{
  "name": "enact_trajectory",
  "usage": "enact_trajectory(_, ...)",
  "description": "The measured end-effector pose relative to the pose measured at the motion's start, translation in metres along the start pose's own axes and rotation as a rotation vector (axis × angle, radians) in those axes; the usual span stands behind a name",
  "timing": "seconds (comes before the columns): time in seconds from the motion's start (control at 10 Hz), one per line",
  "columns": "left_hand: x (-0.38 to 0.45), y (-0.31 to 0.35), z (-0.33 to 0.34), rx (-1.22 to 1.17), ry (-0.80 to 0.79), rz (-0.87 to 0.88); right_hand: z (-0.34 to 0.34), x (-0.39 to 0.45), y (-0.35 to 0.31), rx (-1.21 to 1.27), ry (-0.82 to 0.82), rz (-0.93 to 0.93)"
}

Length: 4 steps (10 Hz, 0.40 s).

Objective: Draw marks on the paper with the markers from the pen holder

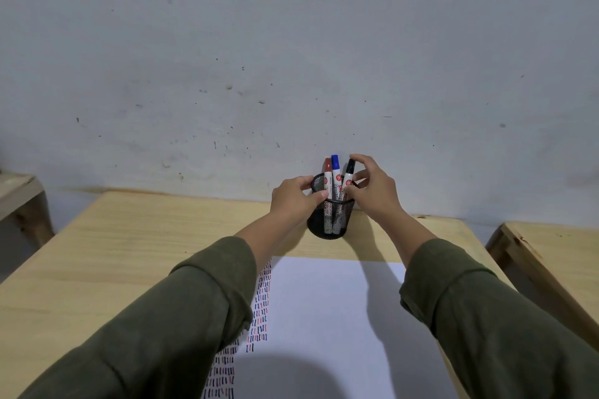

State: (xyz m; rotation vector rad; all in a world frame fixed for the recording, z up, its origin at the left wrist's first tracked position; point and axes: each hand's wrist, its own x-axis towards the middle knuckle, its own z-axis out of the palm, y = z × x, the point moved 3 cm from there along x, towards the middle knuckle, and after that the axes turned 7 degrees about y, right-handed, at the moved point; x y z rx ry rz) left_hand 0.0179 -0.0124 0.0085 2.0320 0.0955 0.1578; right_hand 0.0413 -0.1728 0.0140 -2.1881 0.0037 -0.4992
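Observation:
A black mesh pen holder point(330, 223) stands at the far edge of the table, against the wall. Three markers stick out of it: a red-capped one point(328, 172), a blue-capped one point(335, 168) and a black-capped one point(349, 170). My left hand point(293, 201) grips the holder's left rim. My right hand point(372, 188) pinches the black-capped marker, with fingertips at its cap and barrel. The white paper point(324, 317) lies in front of me. Rows of short red, blue and black strokes run down its left side, partly hidden by my left sleeve.
The wooden table point(129, 253) ends at a grey scuffed wall point(291, 58). Another wooden table point(551, 253) stands to the right and a wooden piece of furniture point(19, 194) to the left. A shadow falls on the paper's near edge.

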Motion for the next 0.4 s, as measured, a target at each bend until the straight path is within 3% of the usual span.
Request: enact_trajectory(0.4,0.0001,0.0022,0.0015,0.092,0.061,0.028,-0.0079,-0.008,-0.0094,0.032,0.028,0.027)
